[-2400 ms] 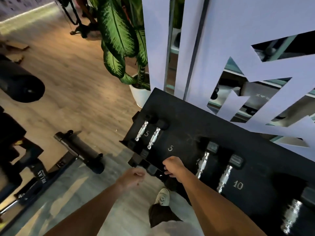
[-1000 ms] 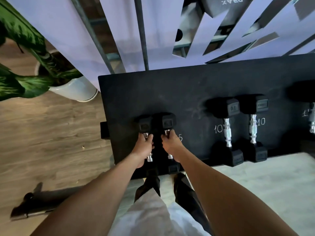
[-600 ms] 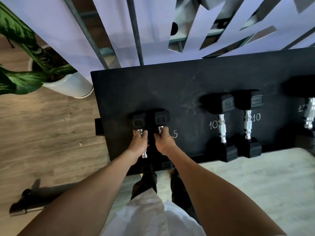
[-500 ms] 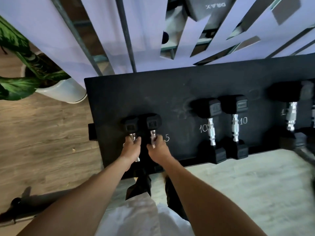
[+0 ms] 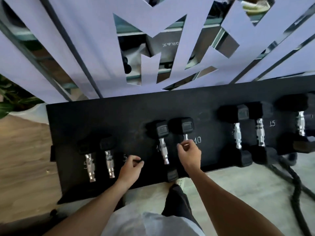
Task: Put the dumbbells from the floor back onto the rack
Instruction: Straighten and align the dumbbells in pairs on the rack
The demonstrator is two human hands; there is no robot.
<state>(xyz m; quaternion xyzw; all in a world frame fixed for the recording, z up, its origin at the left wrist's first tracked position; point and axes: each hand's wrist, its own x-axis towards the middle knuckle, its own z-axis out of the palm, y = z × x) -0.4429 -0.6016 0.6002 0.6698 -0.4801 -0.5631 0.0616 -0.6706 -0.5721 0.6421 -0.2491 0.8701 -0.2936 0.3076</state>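
Both 5s (image 5: 98,160) lie side by side on the rack (image 5: 119,116) at 9 o'clock, so that pair looks finished; the step in hand seems to be the 10s. The right hand (image 5: 189,155) sits over the handle of the right 10 (image 5: 186,128), fingers (image 5: 183,147) curled on it, though whether they truly clamp it I cannot tell. The left 10 (image 5: 162,142) lies just beside, untouched. The left hand (image 5: 130,169) hovers loosely curled between the 5s and 10s, holding nothing. Both forearms reach up from 6 o'clock. Next, probably, seat that 10 square and let go.
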